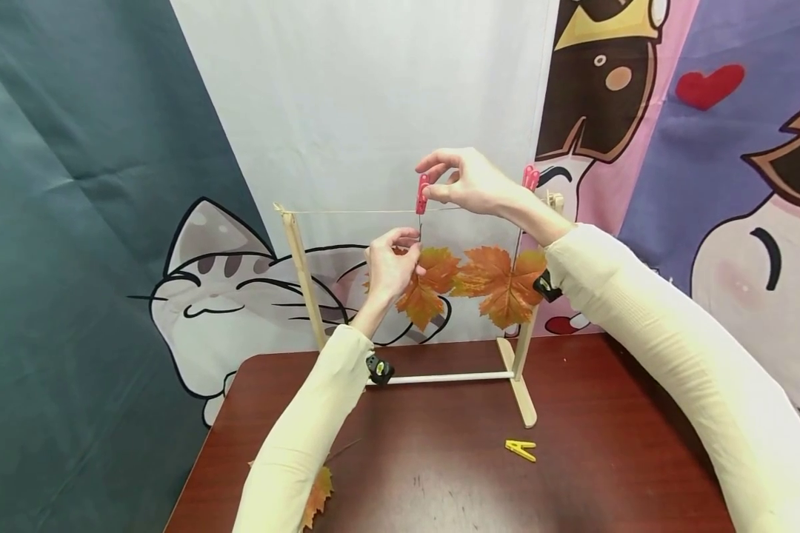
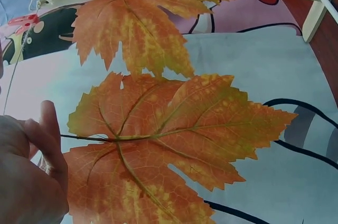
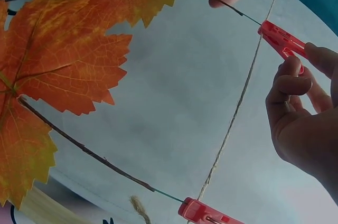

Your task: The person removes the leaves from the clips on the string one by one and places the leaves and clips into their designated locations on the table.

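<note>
My right hand [image 1: 470, 181] pinches a red clothespin [image 3: 282, 39] between thumb and fingers; its tip sits at the string [image 3: 240, 102], where the end of a leaf stem also meets it. Below, my left hand [image 1: 392, 266] holds that thin dark stem at its fingertips. The orange-green maple leaf [image 2: 174, 134] on this stem spreads out beside the left fingers. To its right, a second maple leaf [image 1: 503, 289] hangs by its stem from another red clothespin [image 3: 203, 211] clipped on the string.
The string runs between two wooden posts [image 1: 302, 270], joined low down by a white rod [image 1: 450, 378]. On the brown table [image 1: 440, 474] lie a yellow clothespin [image 1: 521, 450] and another leaf [image 1: 318, 494], partly hidden by my left sleeve. A cartoon-printed cloth [image 1: 373, 96] hangs behind.
</note>
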Tool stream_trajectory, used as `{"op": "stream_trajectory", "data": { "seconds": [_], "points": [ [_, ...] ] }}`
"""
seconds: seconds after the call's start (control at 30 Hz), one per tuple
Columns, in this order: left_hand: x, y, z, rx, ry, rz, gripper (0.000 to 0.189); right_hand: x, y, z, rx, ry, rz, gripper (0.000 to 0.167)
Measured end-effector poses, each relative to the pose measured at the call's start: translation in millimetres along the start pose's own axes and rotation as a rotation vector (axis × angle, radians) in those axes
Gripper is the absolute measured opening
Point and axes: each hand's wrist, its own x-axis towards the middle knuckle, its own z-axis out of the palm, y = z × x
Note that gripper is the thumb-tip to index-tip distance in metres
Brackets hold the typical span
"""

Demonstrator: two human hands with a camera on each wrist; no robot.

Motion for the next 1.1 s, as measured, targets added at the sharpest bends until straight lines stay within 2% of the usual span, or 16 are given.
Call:
{"op": "stream_trajectory", "data": {
  "seconds": [0.4, 0.7, 0.83, 1.1],
  "points": [
    [-0.8, -2.4, -2.5, -0.003, 0.011, -0.013, 0.012, 3.7, -2.2, 1.9, -0.033, -0.015, 0.014, 0.032],
    [0.5, -2.5, -1.0, -0.003, 0.012, 0.003, 0.015, 4.6, -3.8, 0.0, -0.062, -0.005, 0.024, 0.029],
    [1.6, -2.5, 0.4, 0.006, 0.009, -0.005, 0.015, 4.3, -3.4, 0.1, -0.078, 0.016, 0.026, 0.028],
    [3.9, 1.2, -0.5, 0.025, 0.003, 0.036, 0.012, 3.3, -6.0, -1.3, -0.102, 0.099, -0.006, 0.023]
  ]
}}
